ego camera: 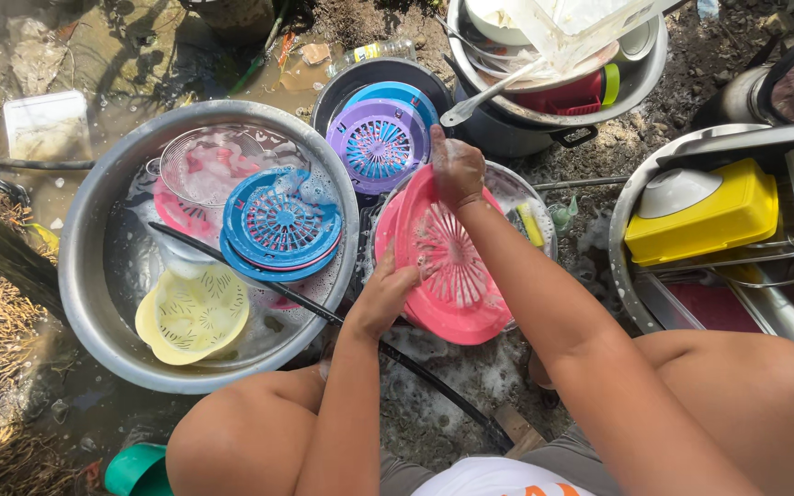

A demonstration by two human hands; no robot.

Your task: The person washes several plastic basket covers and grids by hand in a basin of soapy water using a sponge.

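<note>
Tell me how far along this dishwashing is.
Looks done: blue and yellow plates sit in the big water basin. In hand: the left hand steadies a pink plate while the soapy right hand scrubs it. Seemingly left: purple plates, the piled pot.

light: harsh sun, bright | shadows: hard, dark at top left | glare: on metal basin (85, 239) rim | focus: sharp
</note>
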